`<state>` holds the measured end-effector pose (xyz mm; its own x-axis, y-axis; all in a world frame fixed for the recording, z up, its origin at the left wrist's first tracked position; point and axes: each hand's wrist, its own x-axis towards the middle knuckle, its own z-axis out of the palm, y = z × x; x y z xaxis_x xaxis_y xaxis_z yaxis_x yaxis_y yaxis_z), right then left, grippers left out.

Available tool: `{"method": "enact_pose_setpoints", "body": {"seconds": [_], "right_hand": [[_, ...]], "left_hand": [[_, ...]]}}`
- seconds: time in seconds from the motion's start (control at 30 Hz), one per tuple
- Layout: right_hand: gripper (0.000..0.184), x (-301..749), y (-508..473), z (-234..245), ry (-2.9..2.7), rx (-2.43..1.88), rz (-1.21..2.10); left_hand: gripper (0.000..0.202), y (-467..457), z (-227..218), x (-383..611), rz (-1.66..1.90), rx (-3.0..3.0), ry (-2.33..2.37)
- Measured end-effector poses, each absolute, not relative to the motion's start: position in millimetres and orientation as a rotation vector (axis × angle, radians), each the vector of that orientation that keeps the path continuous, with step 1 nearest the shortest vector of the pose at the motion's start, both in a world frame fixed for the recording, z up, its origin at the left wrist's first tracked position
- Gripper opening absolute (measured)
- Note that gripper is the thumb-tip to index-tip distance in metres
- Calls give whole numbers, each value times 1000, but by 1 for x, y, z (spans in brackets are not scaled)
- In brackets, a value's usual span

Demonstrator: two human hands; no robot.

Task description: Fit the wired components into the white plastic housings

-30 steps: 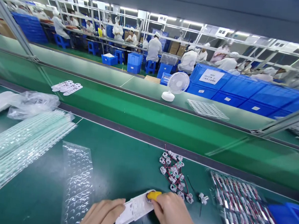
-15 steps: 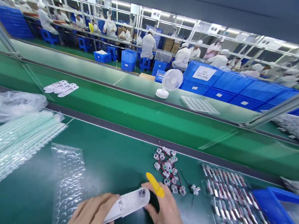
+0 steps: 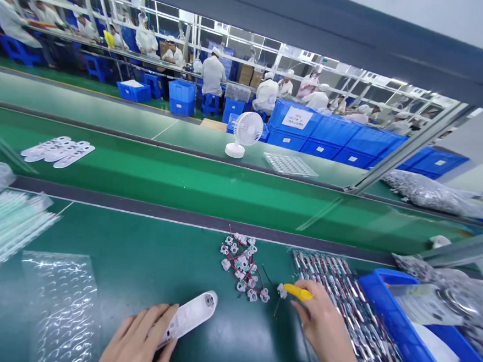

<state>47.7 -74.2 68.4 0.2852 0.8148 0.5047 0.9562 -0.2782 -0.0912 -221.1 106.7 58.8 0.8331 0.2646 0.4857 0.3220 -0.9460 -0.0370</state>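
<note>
Casing in left hand

Head view: left grip closed round the casing's near end, over the table; right hand parted, seemingly empty, yellow cover at a part. Casing looks light, stiff, smooth; best held by its long edges

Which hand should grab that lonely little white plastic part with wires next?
Probably the right hand: it's very close to that small white plastic part with dark wires. The left hand is farther away and holding the long white plastic casing.
</note>
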Motion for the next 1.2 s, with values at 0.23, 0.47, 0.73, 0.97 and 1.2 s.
{"method": "enact_pose_setpoints", "body": {"seconds": [0.23,0.47,0.73,0.97,1.2], "right_hand": [[29,49,-68,53,-1592,-2212,-557],[10,14,-53,90,-1376,-1807,-56],[7,-36,-13,81,-1559,-1713,187],[19,-31,-1,74,-1910,-1661,216],[26,-42,9,84,-2224,-1638,95]], "left_hand": [[32,104,43,-230,-591,-3020,-586],[37,97,58,-231,-496,-3258,-701],[60,92,71,-224,-446,-3259,-832],[71,92,74,-223,-428,-3267,-856],[61,88,84,-216,-470,-3130,-770]]}}
